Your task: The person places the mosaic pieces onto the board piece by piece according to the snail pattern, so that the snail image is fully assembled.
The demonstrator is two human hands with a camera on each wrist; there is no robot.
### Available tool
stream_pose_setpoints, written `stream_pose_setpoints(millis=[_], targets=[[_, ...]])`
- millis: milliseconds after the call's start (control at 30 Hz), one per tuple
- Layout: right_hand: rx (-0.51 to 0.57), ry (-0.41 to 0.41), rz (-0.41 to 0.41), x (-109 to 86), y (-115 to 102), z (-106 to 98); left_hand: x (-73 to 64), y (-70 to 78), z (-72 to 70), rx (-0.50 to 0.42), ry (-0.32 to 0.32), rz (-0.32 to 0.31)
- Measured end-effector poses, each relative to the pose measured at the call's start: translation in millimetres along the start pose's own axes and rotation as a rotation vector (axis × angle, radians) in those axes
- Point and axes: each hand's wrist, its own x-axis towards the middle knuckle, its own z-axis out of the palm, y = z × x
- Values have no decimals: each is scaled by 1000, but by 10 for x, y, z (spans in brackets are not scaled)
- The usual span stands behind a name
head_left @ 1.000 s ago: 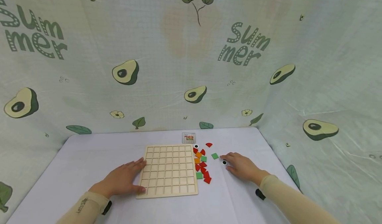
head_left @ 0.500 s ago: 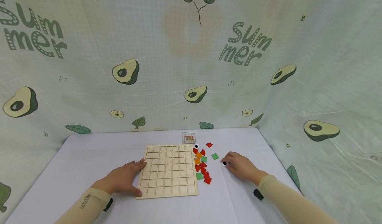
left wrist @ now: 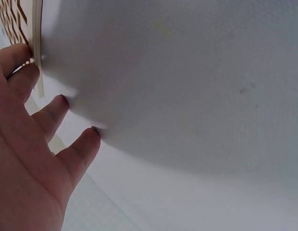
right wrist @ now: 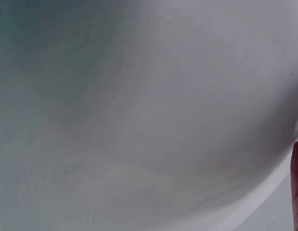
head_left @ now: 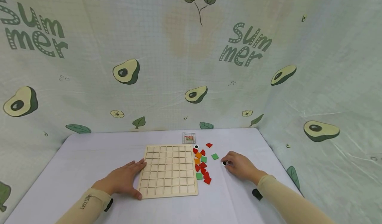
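Note:
A pale wooden grid board (head_left: pixel 167 171) lies on the table, and my left hand (head_left: pixel 120 179) rests at its left edge with fingers spread. The left wrist view shows the fingertips (left wrist: pixel 86 139) at and beside the board's edge (left wrist: pixel 37 48). To the right of the board, my right hand (head_left: pixel 240 166) pinches a small white round piece with a black centre (head_left: pixel 224 163), low over the tablecloth. Beside that hand lies a green square tile (head_left: pixel 215 156). Only a sliver of a right finger (right wrist: pixel 297 183) shows in the right wrist view.
Along the board's right side lie several red pieces (head_left: pixel 207 181), orange tiles (head_left: pixel 197 161) and green tiles (head_left: pixel 199 176). Another white round piece (head_left: pixel 196 147) sits near the top right corner. A picture card (head_left: pixel 189 138) lies behind the board, before a printed cloth backdrop (head_left: pixel 161 101).
My right thumb and fingers have closed round the white round piece. My left thumb has slid off the board's surface to its lower left edge.

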Motion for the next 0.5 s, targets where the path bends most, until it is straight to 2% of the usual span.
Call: stream_pose_setpoints(millis=[267, 500], targets=[[144, 6, 62, 85, -60, -36, 29, 33, 5, -5, -3, 1], [196, -15, 2, 402, -374, -44, 32, 10, 4, 7, -11, -13]])
